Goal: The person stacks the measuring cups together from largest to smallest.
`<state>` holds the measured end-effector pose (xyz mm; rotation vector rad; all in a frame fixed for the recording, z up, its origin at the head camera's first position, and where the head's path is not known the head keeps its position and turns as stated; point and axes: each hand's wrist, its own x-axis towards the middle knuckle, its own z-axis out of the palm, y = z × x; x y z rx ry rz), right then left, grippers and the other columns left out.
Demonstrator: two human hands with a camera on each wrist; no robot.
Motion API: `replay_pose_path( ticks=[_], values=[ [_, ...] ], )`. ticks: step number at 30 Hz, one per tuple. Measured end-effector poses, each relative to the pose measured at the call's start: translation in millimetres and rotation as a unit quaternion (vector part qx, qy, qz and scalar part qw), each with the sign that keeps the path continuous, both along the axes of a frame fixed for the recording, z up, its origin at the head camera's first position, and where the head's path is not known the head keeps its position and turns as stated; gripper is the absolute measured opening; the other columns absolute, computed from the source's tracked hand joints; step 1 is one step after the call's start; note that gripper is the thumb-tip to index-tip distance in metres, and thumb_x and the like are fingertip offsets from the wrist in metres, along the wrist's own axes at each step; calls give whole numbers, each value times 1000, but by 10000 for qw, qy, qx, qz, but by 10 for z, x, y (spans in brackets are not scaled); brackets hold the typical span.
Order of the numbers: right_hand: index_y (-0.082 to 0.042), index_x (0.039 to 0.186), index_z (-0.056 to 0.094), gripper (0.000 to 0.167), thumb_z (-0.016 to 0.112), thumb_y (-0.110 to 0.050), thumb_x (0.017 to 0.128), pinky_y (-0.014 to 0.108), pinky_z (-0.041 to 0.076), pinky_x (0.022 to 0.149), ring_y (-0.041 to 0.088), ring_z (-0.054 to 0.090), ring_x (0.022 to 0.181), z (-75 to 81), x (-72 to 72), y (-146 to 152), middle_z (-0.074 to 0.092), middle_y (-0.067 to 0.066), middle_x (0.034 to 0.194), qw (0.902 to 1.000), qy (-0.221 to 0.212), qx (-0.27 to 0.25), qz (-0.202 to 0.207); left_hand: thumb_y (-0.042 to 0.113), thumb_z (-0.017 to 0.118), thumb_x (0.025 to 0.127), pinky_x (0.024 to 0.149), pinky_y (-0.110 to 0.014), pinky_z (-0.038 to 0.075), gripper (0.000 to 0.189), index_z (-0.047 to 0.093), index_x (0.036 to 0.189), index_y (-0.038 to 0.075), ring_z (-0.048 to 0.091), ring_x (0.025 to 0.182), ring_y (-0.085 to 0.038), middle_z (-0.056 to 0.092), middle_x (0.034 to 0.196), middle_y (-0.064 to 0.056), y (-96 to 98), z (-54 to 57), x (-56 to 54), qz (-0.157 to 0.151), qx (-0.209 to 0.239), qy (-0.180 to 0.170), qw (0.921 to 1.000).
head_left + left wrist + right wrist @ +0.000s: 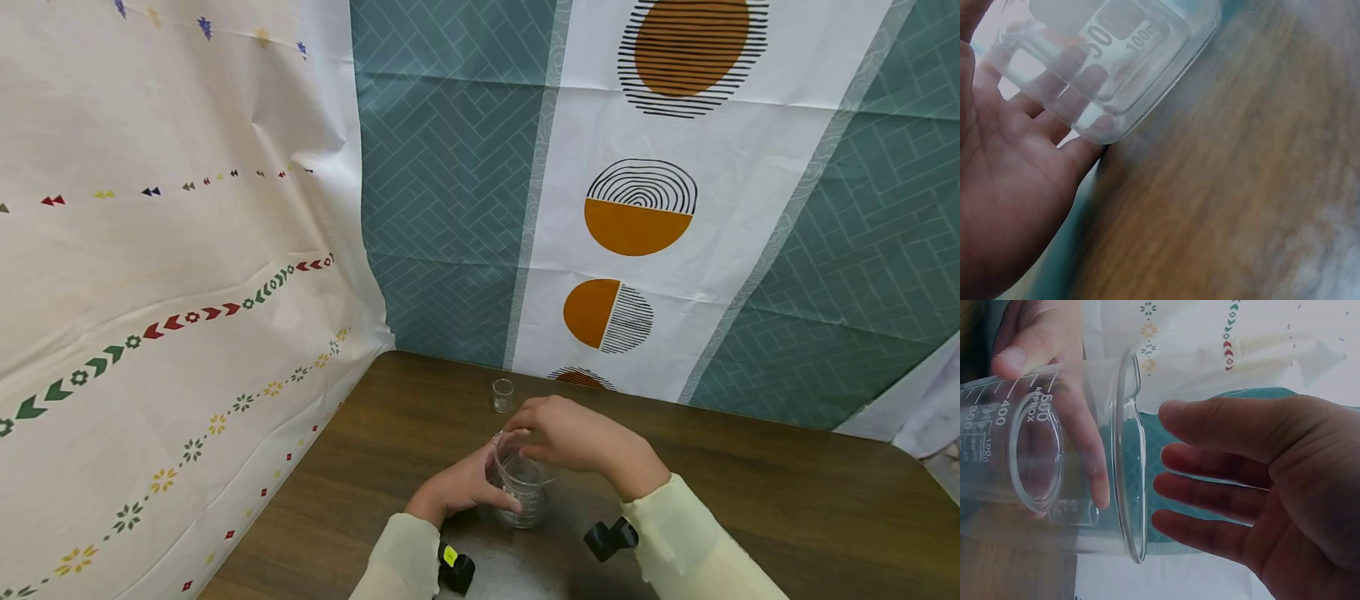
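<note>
My left hand point(468, 486) grips a large clear glass beaker point(527, 510) around its side, thumb in front and fingers behind. White graduations reaching 500 show on its wall in the right wrist view. Inside it sits a smaller glass beaker point(1036, 501), its round rim below the large one's mouth. My right hand point(573, 433) is over the mouth; in the right wrist view its thumb and fingers are loosely extended, just off the rim point(1129, 506), holding nothing. The left wrist view shows the left palm point(1016, 169) beside the beaker's base point(1147, 94).
A small glass beaker point(502, 397) stands farther back on the brown wooden table point(420, 417). A teal and white patterned cloth point(450, 208) hangs behind the table, and a cream embroidered cloth point(187, 275) hangs along the left side.
</note>
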<state>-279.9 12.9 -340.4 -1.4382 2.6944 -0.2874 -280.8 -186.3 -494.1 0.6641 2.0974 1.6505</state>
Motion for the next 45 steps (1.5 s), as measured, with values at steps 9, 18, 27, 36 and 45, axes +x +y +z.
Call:
replay_pose_path(
  ticks=[9, 18, 27, 36, 45],
  values=[
    [-15, 120, 67, 35, 74, -21, 86, 37, 52, 92, 17, 62, 107, 4, -30, 0, 65, -1, 118, 9997, 213, -142, -47, 21, 80, 80, 115, -45, 30, 90, 25, 148, 42, 32, 141, -16, 32, 154, 12, 1, -21, -34, -293, 316, 80, 9990],
    [-16, 121, 66, 33, 71, -21, 88, 37, 51, 94, 17, 61, 109, 0, -96, 2, 63, -1, 119, 9987, 421, -285, -27, 18, 80, 80, 113, -37, 34, 91, 24, 147, 42, 35, 139, -13, 39, 150, 9, 0, -10, -22, -339, 494, -84, 9982],
    [-17, 120, 65, 33, 71, -18, 88, 40, 51, 95, 20, 61, 110, -53, -182, 33, 61, 3, 121, 9979, 393, -484, -146, 13, 80, 79, 108, -28, 38, 92, 26, 147, 41, 34, 140, -13, 37, 153, 5, -1, -15, -34, -466, 730, -180, 9961],
    [-17, 122, 64, 35, 70, -13, 88, 39, 52, 93, 21, 61, 110, -107, -276, 53, 59, 4, 124, 9968, 512, -511, -331, 11, 81, 78, 109, -26, 37, 92, 26, 149, 32, 32, 142, -13, 34, 154, 3, -9, -5, -45, -515, 734, -152, 9959],
    [-15, 120, 65, 37, 73, -10, 85, 45, 49, 96, 27, 56, 117, -184, -354, 62, 58, 9, 127, 9943, 854, -566, -281, 6, 80, 77, 106, -24, 38, 92, 28, 148, 33, 36, 138, -13, 37, 152, 3, -25, -10, -53, -561, 827, -204, 9948]
  ],
)
